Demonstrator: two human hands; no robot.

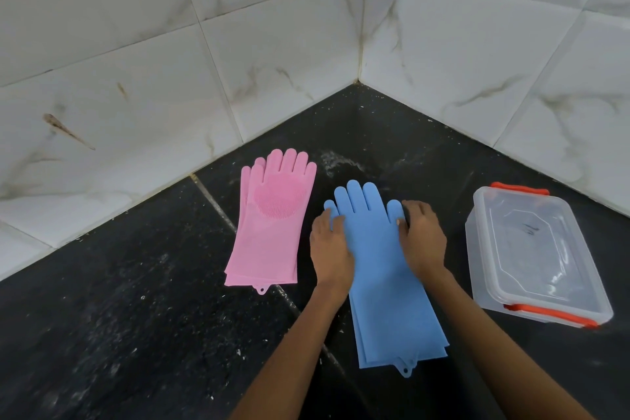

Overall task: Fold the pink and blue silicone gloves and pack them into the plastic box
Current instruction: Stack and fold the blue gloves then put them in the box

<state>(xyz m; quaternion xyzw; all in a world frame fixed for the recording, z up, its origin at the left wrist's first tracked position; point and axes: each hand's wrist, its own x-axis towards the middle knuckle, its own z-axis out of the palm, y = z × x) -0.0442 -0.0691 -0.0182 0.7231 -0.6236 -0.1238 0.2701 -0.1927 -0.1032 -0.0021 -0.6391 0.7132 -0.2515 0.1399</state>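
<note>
- The pink gloves (pixel 269 225) lie stacked flat on the dark tabletop (pixel 136 317), near the tiled wall, untouched.
- The left hand (pixel 330 245) presses the left edge of the blue gloves (pixel 385 276), fingers fairly straight, gripping nothing.
- The right hand (pixel 422 239) rests at the blue thumb side, fingers curled at the edge; whether they pinch it I cannot tell.
- To fold well, square the stack, then bring fingertips to cuff evenly.
- The plastic box (pixel 535 259) stands right, lid shut; it must be opened first.
</note>
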